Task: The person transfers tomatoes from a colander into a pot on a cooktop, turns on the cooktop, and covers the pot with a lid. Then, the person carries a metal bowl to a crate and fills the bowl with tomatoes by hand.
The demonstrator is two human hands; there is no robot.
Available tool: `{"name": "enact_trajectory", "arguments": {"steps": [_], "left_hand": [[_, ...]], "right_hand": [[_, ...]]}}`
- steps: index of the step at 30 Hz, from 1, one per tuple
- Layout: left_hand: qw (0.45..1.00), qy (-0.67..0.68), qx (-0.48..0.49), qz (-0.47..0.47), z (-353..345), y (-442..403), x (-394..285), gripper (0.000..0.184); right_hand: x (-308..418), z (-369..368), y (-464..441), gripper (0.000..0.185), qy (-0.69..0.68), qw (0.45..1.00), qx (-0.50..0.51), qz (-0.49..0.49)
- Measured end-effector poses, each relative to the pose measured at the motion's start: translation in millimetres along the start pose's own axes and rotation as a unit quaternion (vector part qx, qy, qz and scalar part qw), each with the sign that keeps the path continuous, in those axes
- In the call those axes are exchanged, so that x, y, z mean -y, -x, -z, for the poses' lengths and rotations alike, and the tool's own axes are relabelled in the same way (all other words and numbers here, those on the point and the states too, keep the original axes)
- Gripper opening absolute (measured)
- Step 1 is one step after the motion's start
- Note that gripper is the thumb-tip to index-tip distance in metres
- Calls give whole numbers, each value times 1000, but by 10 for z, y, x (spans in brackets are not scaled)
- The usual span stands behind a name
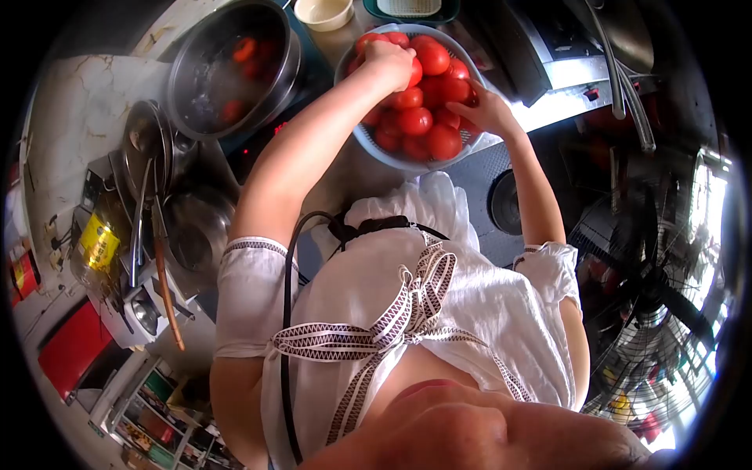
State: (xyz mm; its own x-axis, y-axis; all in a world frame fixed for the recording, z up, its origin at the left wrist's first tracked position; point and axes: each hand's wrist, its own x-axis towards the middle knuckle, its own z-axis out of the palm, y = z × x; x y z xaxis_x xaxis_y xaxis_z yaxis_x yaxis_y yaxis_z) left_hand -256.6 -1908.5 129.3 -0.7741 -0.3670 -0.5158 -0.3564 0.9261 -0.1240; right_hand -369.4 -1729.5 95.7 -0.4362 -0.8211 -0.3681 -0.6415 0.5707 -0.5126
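A light blue colander (368,149) heaped with red tomatoes (415,121) stands on the counter in front of me. My left hand (388,64) reaches into the far side of the heap, its fingers curled round a tomato that is mostly hidden under them. At the right side of the heap, my right hand (487,111) has thumb and forefinger on either side of a tomato; the other fingers are partly hidden. To the left of the colander sits a large metal pot (185,106) with water and several tomatoes in it.
A cream bowl (324,14) and a green tray (439,14) stand behind the colander. Metal ladles (141,196) and pans lie at the left, near a yellow-labelled bag (99,244). A standing fan (650,298) is at the right. A black cable (287,337) runs down my front.
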Motion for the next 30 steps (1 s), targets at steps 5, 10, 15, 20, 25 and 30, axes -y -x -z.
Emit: {"name": "enact_trajectory", "arguments": {"steps": [5, 10, 15, 20, 25, 30], "left_hand": [[997, 40, -58, -17, -108, 133, 73, 51], [979, 190, -65, -36, -75, 335, 273, 58], [898, 430, -71, -63, -202, 403, 405, 67], [794, 589, -99, -114, -449, 474, 393, 69], [732, 647, -183, -109, -384, 758, 937, 63], [818, 519, -237, 72, 290, 1738, 1639, 49]], "right_hand": [[-142, -40, 54, 67, -377, 922, 90, 22], [17, -131, 61, 61, -664, 733, 147, 17], [169, -243, -36, 66, -721, 681, 129, 3], [246, -148, -73, 62, -745, 653, 132, 29], [1021, -16, -275, 53, -723, 662, 164, 115], [2152, -1, -728, 47, -627, 733, 231, 128]]}}
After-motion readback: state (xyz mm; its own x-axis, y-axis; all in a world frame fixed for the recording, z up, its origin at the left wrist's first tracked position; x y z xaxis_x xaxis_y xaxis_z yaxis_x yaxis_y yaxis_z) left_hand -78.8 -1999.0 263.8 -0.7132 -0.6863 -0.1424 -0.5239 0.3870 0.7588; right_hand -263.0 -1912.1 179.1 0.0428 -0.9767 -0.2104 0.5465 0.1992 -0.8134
